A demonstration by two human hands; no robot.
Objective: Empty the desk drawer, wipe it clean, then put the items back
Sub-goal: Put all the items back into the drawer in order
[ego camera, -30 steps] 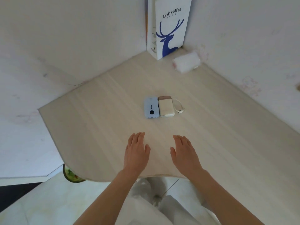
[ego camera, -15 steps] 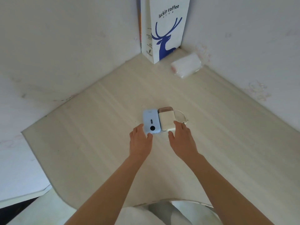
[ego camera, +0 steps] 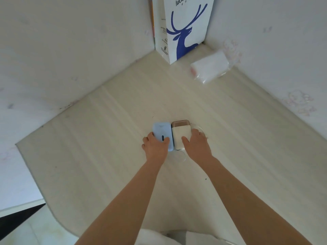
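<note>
Two flat devices lie side by side, touching, near the middle of the pale wooden desk (ego camera: pixel 99 131), their long axes running near to far, away from the person. The blue device (ego camera: pixel 161 131) is on the left and the cream device (ego camera: pixel 182 133), with a brown cap at its far end, is on the right. Each lies straight ahead of its own hand, so neither arm has to cross. The left hand (ego camera: pixel 155 147) covers the near end of the blue one, thumb on top and fingers curled round its left edge; the right hand (ego camera: pixel 196 145) does the same on the cream one, fingers wrapping its right edge. Both hands look closed on their devices, though whether either is lifted off the desk cannot be told. A thin pale cable (ego camera: pixel 178 157) loops on the desk between the wrists and shows again just right of the cream device; where it plugs in is hidden under the right hand. The drawer itself is out of view, so I judge the coming move to be a pull back toward the body. Far off in the corner stand a paper bag (ego camera: pixel 187 30) with a blue deer, its top cut off, and a wrapped white pack (ego camera: pixel 210 67) just right of it.
</note>
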